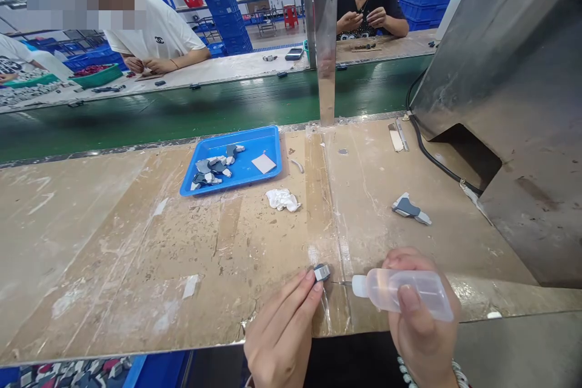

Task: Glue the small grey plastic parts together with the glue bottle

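Right fingers (410,302) wrap a bottle (384,289) at four o'clock, likely light, squeezable and best held mid-body, its needle (342,282) toward the stiff-looking part (322,272) left fingers (294,292) hold at five o'clock.

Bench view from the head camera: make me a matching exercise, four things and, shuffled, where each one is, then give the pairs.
Things:
1. translucent bottle
2. pale flat square
3. crumpled white wad
4. small grey piece

Places:
a. on the bench, nearer than the tray
b. at the left hand's fingertips
c. inside the blue tray
d. gripped in the right hand

Pairs: 1-d, 2-c, 3-a, 4-b
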